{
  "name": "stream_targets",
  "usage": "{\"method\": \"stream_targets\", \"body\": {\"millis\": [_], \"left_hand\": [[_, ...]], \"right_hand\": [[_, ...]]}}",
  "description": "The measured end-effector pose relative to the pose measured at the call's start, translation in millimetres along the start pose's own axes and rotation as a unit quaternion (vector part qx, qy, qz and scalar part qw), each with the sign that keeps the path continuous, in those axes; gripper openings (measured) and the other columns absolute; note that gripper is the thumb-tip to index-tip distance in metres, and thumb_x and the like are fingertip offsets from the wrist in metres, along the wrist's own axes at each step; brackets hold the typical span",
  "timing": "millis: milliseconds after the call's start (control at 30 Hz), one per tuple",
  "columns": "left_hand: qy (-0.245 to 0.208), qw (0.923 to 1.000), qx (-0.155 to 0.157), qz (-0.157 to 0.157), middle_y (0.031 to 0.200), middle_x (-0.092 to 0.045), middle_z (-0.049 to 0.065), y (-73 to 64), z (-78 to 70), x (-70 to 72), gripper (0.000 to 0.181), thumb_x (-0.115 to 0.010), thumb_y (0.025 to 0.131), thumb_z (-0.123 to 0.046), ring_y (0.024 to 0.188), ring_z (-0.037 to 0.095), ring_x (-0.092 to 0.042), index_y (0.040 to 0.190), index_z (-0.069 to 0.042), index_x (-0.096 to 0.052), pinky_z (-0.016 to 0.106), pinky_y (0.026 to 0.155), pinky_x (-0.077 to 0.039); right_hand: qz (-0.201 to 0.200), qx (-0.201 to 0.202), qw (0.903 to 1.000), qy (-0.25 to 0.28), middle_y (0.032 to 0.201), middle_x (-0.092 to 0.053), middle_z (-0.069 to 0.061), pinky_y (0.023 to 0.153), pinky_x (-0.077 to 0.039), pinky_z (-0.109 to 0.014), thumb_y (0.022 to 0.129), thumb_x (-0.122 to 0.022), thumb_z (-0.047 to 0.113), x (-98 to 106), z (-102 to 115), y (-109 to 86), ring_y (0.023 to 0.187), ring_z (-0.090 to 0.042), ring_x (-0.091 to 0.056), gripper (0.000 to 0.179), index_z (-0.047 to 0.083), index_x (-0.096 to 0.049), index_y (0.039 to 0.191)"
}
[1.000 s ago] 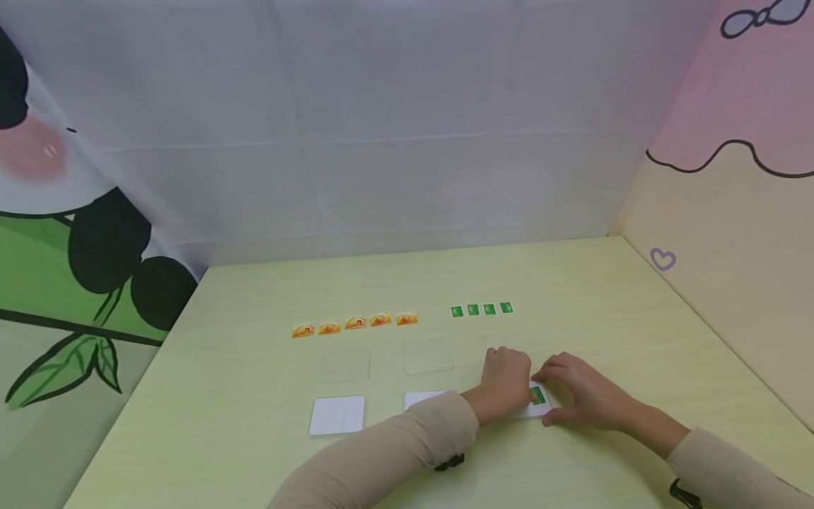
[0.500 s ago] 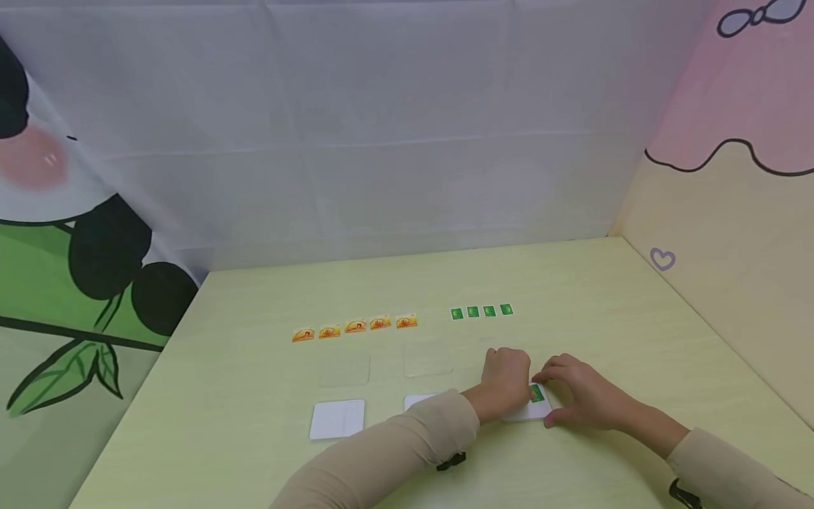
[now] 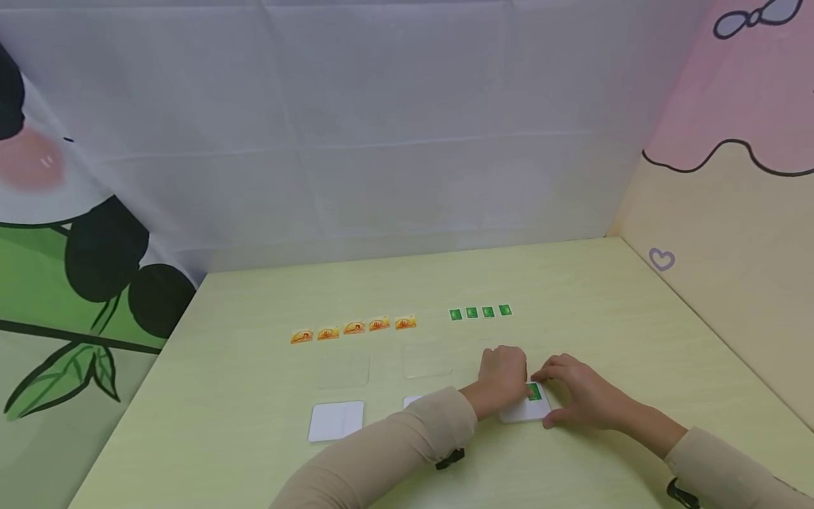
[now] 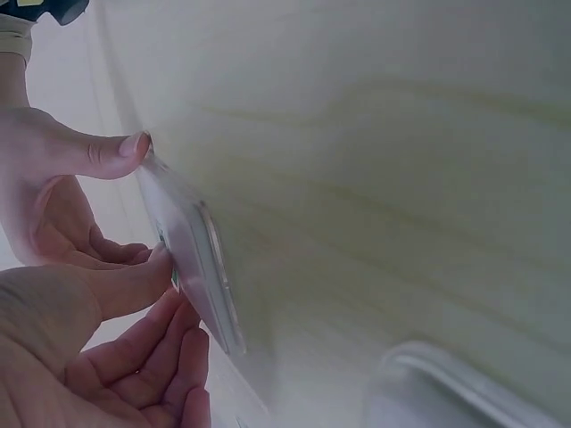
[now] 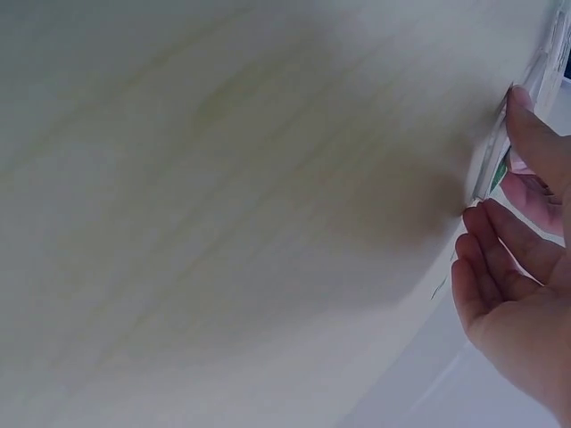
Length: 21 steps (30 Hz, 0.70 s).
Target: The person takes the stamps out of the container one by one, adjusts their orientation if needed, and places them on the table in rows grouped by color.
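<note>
A white square plate (image 3: 520, 412) with a clear edge lies at the right of the table, a small green sticker (image 3: 535, 392) on its face. My right hand (image 3: 588, 394) holds the plate by its sides, thumb on the near edge and fingertips at the far one. Over the plate's left part is my left hand (image 3: 502, 378), fingers curled. In the left wrist view, its thumb (image 4: 147, 276) presses the plate's face at the sticker, with the forefinger close beside it. The left hand hides part of the plate and sticker in the head view.
Another white plate (image 3: 335, 421) lies to the left; a further one (image 3: 412, 400) is mostly hidden by my left sleeve. Faint clear squares (image 3: 427, 359) lie behind them. Further back are rows of orange stickers (image 3: 354, 327) and green stickers (image 3: 487, 312). Walls border the table.
My left hand has shifted very slightly left, so a little more of the plate shows. The right hand keeps its hold, and the stickers in the rows stay put.
</note>
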State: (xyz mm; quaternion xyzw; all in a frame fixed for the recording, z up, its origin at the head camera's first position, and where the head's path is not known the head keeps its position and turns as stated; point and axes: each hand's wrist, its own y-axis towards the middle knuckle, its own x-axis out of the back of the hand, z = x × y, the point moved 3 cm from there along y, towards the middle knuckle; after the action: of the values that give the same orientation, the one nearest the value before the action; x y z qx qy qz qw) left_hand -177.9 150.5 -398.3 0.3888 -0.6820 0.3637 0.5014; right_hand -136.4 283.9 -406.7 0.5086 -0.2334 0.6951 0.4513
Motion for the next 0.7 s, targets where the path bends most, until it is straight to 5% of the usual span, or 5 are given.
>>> {"method": "stream_targets", "body": {"millis": [400, 700], "left_hand": [[-0.069, 0.9973, -0.025, -0.007, 0.062, -0.062, -0.01, -1.0, 11.6, 3.2, 0.022, -0.084, 0.071, -0.031, 0.062, 0.005, -0.051, 0.066, -0.016, -0.068, 0.019, 0.065, -0.036], [-0.124, 0.9922, -0.002, 0.014, 0.06, -0.063, -0.007, -1.2, 16.5, 7.5, 0.021, -0.085, 0.07, -0.024, 0.058, 0.005, -0.053, 0.064, -0.013, -0.069, 0.016, 0.055, -0.04]], "right_hand": [[0.003, 0.0, 0.9999, -0.01, 0.104, -0.064, 0.004, 0.088, -0.05, -0.04, 0.063, -0.087, 0.036, 1.3, 1.5, 0.2, 0.1, -0.019, -0.057, 0.057, 0.008, -0.067, 0.109], [-0.001, 0.011, 0.9999, -0.01, 0.102, -0.063, 0.004, 0.087, -0.05, -0.038, 0.063, -0.088, 0.033, 0.9, 1.8, -0.5, 0.098, -0.018, -0.056, 0.054, 0.008, -0.067, 0.107]]}}
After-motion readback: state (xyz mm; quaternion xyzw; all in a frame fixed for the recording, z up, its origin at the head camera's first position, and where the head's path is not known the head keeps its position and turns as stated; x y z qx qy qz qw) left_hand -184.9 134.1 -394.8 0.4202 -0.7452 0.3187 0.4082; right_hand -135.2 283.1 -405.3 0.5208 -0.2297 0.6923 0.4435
